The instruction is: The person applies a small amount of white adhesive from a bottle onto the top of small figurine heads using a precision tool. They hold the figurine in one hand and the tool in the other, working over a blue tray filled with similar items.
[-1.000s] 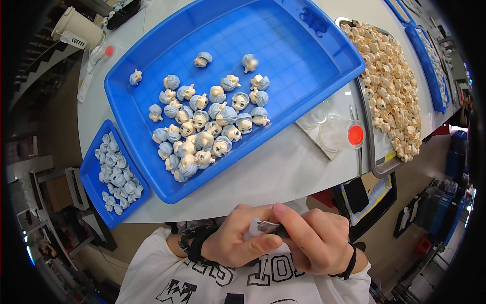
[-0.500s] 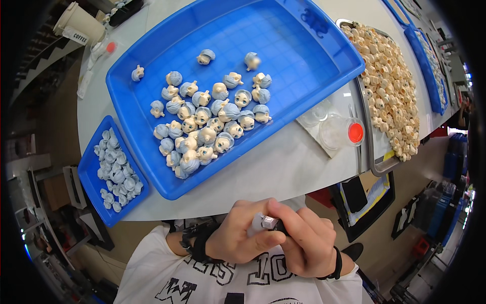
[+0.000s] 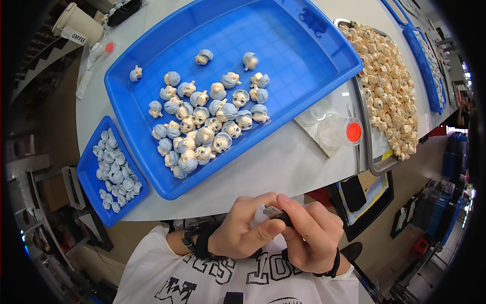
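Both hands meet in front of my shirt, below the table's near edge. My left hand is closed round a whitish translucent piece, mostly hidden by the fingers. In my right hand, thumb and fingers pinch a small black piece with a flat, shiny metal end, much like a USB plug. The metal end lies against or very close to the translucent piece; whether they are joined I cannot tell.
A large blue tray holds several doll heads with light-blue hair. To its left, a small blue tray contains light-blue hair parts. A metal tray of cream-coloured parts stands right, beside a clear container and a red-topped bottle.
Both hands have shifted slightly, the right one a little rightward. The metal-ended piece has risen and tilted, showing its metal end at another angle. The trays' contents look the same.
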Available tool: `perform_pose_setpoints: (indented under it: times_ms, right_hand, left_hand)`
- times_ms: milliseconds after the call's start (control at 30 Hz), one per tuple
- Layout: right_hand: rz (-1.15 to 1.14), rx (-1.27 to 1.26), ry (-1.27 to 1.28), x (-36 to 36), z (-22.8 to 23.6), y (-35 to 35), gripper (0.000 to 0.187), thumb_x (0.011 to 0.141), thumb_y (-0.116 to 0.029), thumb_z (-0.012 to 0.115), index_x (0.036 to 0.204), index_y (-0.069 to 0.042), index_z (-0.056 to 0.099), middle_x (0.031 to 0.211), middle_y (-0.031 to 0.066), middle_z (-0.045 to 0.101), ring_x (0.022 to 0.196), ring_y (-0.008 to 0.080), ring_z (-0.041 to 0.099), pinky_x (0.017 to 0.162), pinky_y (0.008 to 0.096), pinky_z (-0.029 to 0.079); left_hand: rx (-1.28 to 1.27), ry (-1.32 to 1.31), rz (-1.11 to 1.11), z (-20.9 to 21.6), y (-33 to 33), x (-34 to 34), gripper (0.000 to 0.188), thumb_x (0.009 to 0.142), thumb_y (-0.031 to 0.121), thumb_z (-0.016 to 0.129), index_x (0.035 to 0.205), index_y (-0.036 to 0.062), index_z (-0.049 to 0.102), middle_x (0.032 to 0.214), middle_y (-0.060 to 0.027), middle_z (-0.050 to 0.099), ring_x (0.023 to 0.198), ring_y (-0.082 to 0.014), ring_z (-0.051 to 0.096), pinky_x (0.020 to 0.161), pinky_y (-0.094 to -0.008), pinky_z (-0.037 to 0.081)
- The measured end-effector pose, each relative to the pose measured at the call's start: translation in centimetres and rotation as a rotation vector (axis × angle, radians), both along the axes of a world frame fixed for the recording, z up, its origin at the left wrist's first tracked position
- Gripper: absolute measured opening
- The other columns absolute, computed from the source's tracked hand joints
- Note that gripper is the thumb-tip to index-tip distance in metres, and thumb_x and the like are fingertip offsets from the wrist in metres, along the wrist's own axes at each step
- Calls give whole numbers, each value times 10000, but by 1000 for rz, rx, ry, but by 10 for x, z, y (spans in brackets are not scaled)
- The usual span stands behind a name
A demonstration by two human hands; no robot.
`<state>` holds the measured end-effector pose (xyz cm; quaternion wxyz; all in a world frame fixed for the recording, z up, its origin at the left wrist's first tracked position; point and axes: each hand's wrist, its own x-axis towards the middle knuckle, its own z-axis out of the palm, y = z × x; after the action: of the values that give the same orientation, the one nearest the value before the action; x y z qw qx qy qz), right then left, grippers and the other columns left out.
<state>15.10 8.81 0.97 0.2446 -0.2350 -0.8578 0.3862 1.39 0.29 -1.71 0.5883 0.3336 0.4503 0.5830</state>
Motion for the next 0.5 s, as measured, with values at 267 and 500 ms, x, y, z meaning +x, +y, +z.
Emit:
perform_pose_setpoints:
  times_ms: [267, 500]
  right_hand:
    - [2, 91, 6, 3, 0, 4, 488, 605, -87, 675, 1090, -45, 638, 551, -16, 408, 410, 113, 402, 373, 245, 328]
    - [62, 86, -9, 5, -1, 7, 496, 609, -128, 683, 1096, -46, 634, 560, -17, 408, 415, 114, 401, 375, 248, 331]
  left_hand:
    - [5, -103, -99, 1, -3, -2, 406, 880, 340, 565, 1040, -30, 522, 737, -67, 547, 630, -119, 469, 577, -250, 400]
    - [23, -105, -113, 2, -4, -4, 401, 872, 314, 578, 1073, -28, 520, 733, -61, 548, 621, -98, 464, 555, -240, 379]
